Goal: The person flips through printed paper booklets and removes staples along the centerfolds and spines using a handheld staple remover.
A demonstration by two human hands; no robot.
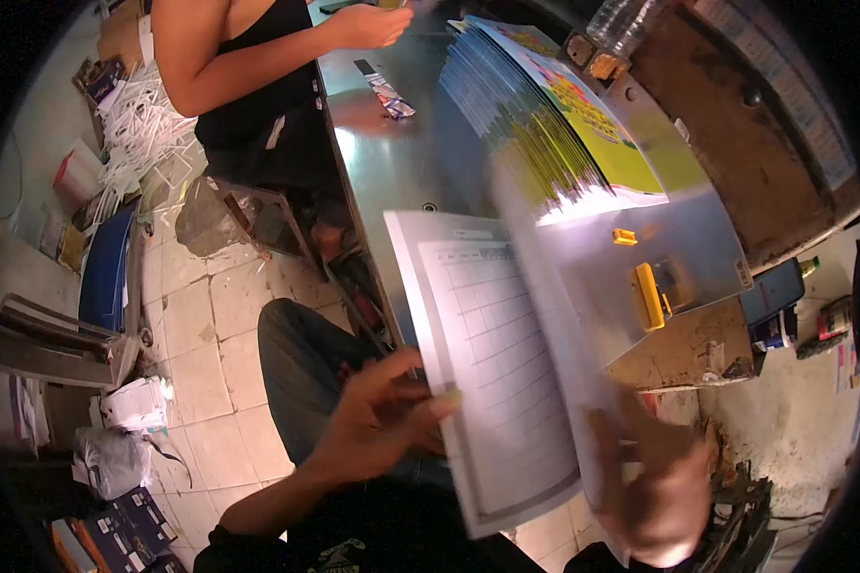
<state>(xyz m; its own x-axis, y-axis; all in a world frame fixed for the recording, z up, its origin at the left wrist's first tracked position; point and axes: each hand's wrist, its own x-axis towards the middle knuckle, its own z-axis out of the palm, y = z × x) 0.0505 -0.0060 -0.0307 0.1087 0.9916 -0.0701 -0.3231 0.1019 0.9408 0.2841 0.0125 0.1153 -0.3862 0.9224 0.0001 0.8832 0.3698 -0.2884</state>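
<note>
A white booklet (492,334) with a printed grid lies open in front of me, above my lap and by the table's near edge. My left hand (387,411) pinches its left edge between thumb and fingers. On the right, my right hand (650,487) is smeared by motion at the lower part of a blurred, raised page (559,325); its fingers cannot be made out. Beyond the booklet, a tall stack of colourful booklets (564,119) with green and yellow covers rests on the metal table (401,162).
A yellow cutter-like tool (650,296) and a small yellow piece (624,237) lie on the table, right of the booklet. A co-worker's arm (277,57) reaches over the far left edge near a patterned strip (385,93). A plastic bottle (624,24) is at the back.
</note>
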